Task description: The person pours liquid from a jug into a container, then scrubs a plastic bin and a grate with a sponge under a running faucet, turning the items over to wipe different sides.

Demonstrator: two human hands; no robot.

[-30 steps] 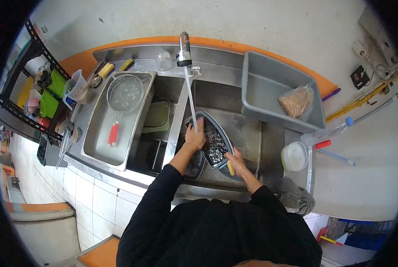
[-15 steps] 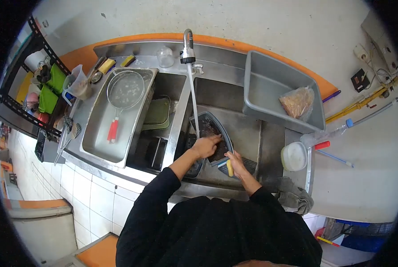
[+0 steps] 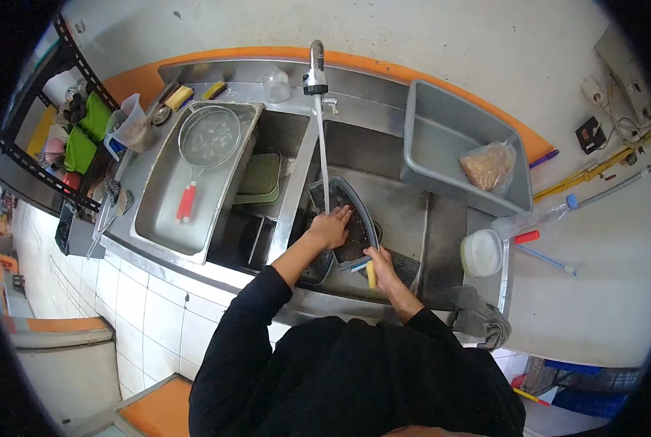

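Observation:
A dark grey, curved-sided bin (image 3: 355, 197) sits tilted in the right-hand sink basin, with dark wet residue and small bits inside. My left hand (image 3: 330, 227) lies over its inside, fingers stretched out, beside the running water. My right hand (image 3: 385, 269) grips the near end of its rim. A yellow-handled tool with a pale blue strip (image 3: 371, 274) is also held in that hand; its kind I cannot tell. Water falls from the faucet (image 3: 315, 81) close to my left fingers. Another dark container (image 3: 318, 269) stands partly hidden under my left wrist.
A grey tub (image 3: 411, 156) holding a bagged brown food (image 3: 488, 169) rests at the right rear. On the left, a steel pan (image 3: 158, 200) carries a red-handled strainer (image 3: 209, 138). A white tub (image 3: 480, 253) and grey cloth (image 3: 483, 318) lie along the right edge.
My left hand has shifted slightly left and up inside the bin, its fingers drawing back from the far wall. My right hand keeps its hold on the rim.

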